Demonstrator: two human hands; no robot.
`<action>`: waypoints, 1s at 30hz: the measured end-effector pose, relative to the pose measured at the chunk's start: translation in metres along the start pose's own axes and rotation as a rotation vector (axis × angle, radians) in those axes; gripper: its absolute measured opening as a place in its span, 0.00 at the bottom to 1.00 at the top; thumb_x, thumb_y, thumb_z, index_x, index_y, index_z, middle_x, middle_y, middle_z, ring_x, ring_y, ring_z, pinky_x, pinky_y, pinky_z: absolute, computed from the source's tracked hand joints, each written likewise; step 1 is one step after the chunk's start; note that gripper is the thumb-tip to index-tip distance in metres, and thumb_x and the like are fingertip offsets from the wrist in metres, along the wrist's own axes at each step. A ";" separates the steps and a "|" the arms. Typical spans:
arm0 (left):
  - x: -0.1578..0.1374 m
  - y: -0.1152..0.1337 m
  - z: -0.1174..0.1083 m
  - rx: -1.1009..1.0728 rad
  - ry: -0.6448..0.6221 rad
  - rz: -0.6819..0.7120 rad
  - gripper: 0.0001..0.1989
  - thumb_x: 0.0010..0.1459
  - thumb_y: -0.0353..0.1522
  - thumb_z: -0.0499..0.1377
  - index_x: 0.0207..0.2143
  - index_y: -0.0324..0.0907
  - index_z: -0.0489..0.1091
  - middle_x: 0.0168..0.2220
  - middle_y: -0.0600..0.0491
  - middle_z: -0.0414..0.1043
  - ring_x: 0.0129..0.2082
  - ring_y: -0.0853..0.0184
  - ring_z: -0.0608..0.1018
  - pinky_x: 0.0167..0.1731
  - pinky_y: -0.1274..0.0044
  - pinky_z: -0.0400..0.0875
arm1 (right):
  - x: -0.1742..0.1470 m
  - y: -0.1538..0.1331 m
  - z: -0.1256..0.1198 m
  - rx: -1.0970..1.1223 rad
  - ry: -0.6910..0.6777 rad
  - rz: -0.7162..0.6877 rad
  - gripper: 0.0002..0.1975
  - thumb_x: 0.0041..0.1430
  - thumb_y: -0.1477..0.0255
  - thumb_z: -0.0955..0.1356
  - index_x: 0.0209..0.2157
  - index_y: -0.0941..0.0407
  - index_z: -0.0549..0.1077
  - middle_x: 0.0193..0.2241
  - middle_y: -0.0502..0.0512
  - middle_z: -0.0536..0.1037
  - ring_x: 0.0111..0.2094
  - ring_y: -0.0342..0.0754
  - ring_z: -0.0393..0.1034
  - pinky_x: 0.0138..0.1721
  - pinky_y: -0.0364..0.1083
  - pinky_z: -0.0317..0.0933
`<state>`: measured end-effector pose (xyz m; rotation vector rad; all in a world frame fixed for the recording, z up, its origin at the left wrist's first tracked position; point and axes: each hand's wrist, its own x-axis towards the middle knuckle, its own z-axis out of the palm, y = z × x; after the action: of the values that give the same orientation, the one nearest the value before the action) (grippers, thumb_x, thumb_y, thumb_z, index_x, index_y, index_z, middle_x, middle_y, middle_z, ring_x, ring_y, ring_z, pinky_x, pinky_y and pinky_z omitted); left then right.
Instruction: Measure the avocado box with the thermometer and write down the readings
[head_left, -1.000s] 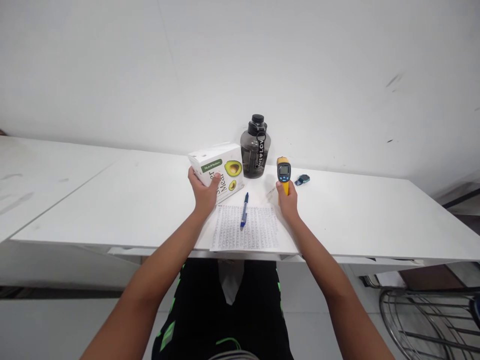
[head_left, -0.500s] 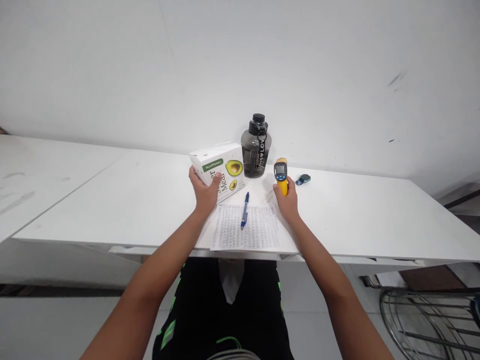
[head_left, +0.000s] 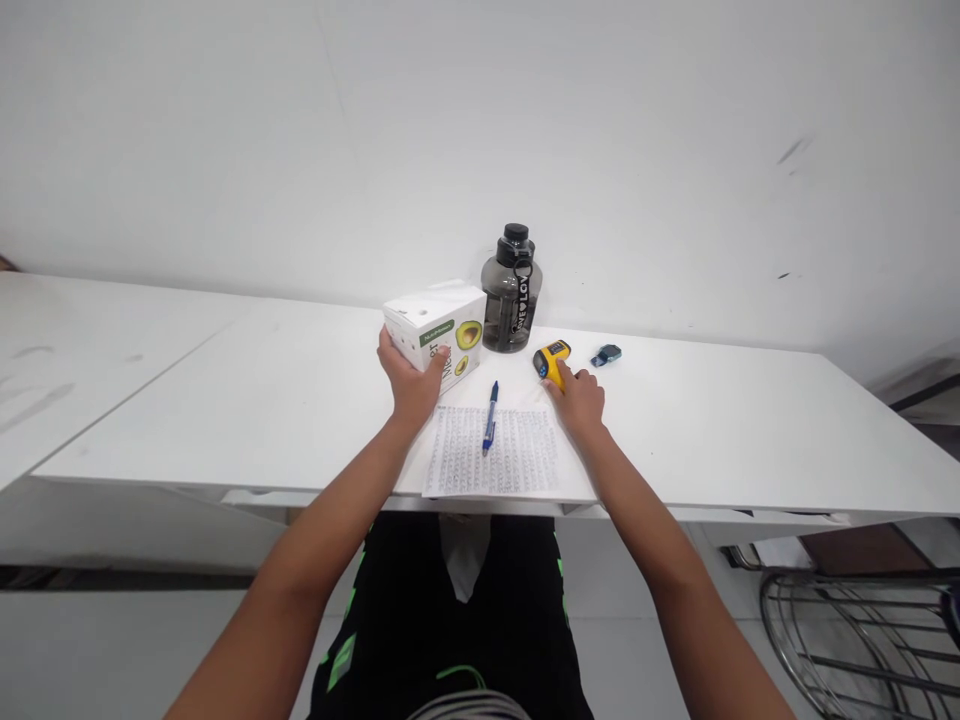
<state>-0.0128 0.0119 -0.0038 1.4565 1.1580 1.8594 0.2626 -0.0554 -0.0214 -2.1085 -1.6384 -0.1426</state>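
My left hand [head_left: 412, 385] grips a white carton [head_left: 442, 325] by its left side, thumb across the front. Green lettering and avocado pictures mark the carton, which stands nearly upright on the table. Beside the paper, my right hand [head_left: 579, 398] is closed around the handle of a yellow infrared thermometer [head_left: 553, 360], now tipped low at the tabletop. Its handle is partly hidden by my fingers. Between my hands a blue pen [head_left: 490, 418] lies on a sheet of paper [head_left: 457, 465] filled with rows of writing.
A dark see-through water bottle [head_left: 511, 295] stands behind the carton, near the wall. To the right of the thermometer lies a small teal device [head_left: 606, 355]. The white table [head_left: 720, 430] runs along the wall, and a metal wire rack [head_left: 847, 635] is below at right.
My right hand has lowered the thermometer from upright to lying over towards the table. The carton has turned more upright in my left hand, showing more of its top.
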 end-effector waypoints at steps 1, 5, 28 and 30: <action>0.000 0.001 0.000 0.005 0.002 -0.003 0.50 0.50 0.41 0.71 0.68 0.48 0.46 0.67 0.41 0.48 0.69 0.53 0.56 0.68 0.62 0.55 | 0.000 0.000 0.001 -0.005 -0.001 0.005 0.28 0.66 0.55 0.63 0.62 0.54 0.69 0.41 0.69 0.73 0.44 0.62 0.65 0.42 0.56 0.59; -0.002 0.003 0.001 0.039 0.016 -0.004 0.50 0.49 0.39 0.71 0.68 0.47 0.46 0.66 0.41 0.49 0.69 0.53 0.56 0.68 0.62 0.53 | 0.001 -0.002 -0.001 -0.010 0.014 0.017 0.27 0.65 0.57 0.65 0.60 0.55 0.71 0.43 0.70 0.72 0.46 0.63 0.64 0.44 0.58 0.59; 0.000 -0.004 0.005 0.144 0.011 -0.043 0.52 0.48 0.41 0.70 0.69 0.49 0.45 0.62 0.41 0.52 0.68 0.47 0.53 0.69 0.53 0.45 | -0.004 -0.013 -0.014 0.009 -0.094 -0.617 0.26 0.55 0.86 0.63 0.52 0.53 0.78 0.59 0.65 0.71 0.60 0.62 0.62 0.55 0.60 0.60; 0.003 -0.008 0.004 0.170 0.013 -0.060 0.53 0.47 0.43 0.71 0.69 0.51 0.45 0.63 0.42 0.51 0.68 0.44 0.51 0.68 0.51 0.43 | -0.008 -0.017 -0.013 -0.034 -0.137 -0.644 0.26 0.56 0.86 0.64 0.51 0.50 0.79 0.62 0.63 0.68 0.64 0.64 0.58 0.56 0.62 0.58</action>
<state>-0.0105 0.0193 -0.0087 1.4847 1.3797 1.7689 0.2470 -0.0649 -0.0074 -1.5649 -2.3598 -0.2318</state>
